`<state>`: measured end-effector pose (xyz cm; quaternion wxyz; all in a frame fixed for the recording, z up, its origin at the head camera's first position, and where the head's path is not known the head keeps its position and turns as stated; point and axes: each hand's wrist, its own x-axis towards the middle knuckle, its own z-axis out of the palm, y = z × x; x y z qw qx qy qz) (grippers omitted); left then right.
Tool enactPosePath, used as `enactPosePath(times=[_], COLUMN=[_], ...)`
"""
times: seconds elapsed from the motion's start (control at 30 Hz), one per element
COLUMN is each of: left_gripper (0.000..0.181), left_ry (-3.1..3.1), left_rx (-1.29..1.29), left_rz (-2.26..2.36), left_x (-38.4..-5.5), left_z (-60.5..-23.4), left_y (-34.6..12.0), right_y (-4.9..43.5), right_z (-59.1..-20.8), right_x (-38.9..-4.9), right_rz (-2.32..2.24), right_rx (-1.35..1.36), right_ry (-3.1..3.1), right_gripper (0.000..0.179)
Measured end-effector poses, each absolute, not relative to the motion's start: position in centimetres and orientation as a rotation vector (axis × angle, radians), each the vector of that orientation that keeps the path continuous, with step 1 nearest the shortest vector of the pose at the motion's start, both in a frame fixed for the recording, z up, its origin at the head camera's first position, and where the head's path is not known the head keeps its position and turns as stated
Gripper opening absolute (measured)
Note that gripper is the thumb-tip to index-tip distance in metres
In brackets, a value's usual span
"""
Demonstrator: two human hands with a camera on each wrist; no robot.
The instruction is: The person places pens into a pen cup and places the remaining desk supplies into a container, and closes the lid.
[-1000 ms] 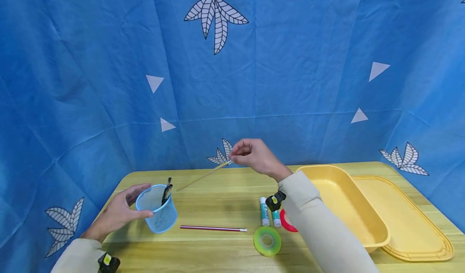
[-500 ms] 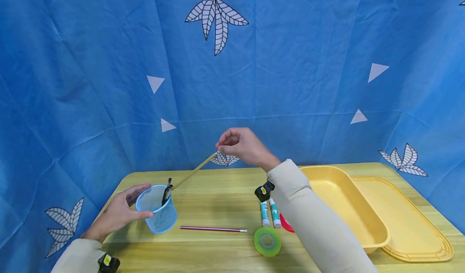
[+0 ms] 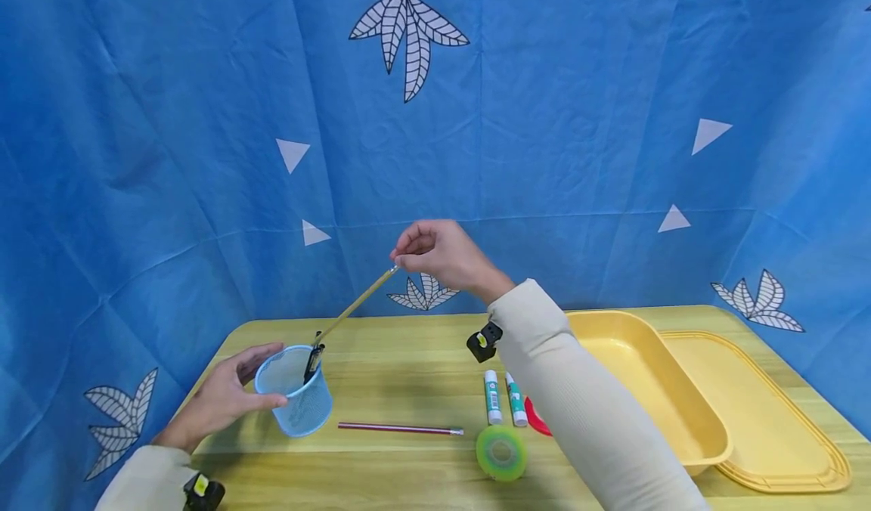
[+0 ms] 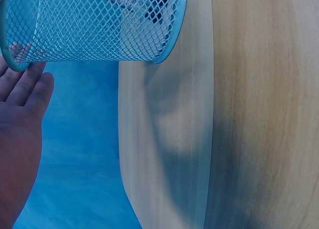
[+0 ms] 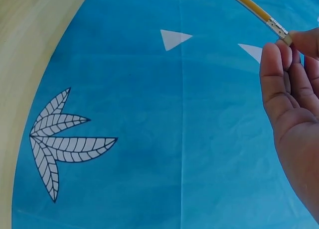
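A light blue mesh pen cup point(image 3: 304, 409) stands at the table's left, tilted slightly, with black pens point(image 3: 314, 363) leaning inside its right rim. My left hand point(image 3: 221, 397) grips the cup, thumb at the near side of the rim and fingers behind it; the left wrist view shows fingertips against the mesh point(image 4: 94, 30). My right hand point(image 3: 442, 254) is raised above the table and pinches a yellow pencil point(image 3: 357, 303) by its eraser end. The pencil slants down to the left, its lower tip overlapping the pens at the cup's rim in the head view.
A dark red striped pencil point(image 3: 400, 428) lies right of the cup. Two glue sticks point(image 3: 493, 397), a green tape roll point(image 3: 501, 453) and a partly hidden red ring point(image 3: 536, 419) lie further right. Beyond the right arm are a yellow tray point(image 3: 714, 450) and its flat lid point(image 3: 782, 420).
My right hand has moved left and up, bringing the yellow pencil's lower tip from beside the cup to its rim. The left hand and the cup have stayed in place.
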<state>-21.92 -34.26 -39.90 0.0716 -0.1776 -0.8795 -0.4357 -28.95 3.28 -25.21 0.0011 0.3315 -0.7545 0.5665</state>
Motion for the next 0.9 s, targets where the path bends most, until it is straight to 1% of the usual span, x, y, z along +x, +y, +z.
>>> enactPosePath(times=[0.43, 0.9], left_gripper=[0.077, 0.077], left_ry=[-2.627, -2.642], left_rx=[-0.558, -0.530], left_rz=[-1.306, -1.330], left_x=[-22.0, -22.1], left_z=[-39.8, -39.9], left_y=[-34.1, -34.2], right_y=[-0.1, -4.5], right_z=[-26.4, -28.3], right_x=[-28.6, -27.2], right_rz=[1.799, 1.722], right_rx=[1.088, 1.099], right_ry=[-2.416, -2.470], right_gripper=[0.004, 0.004])
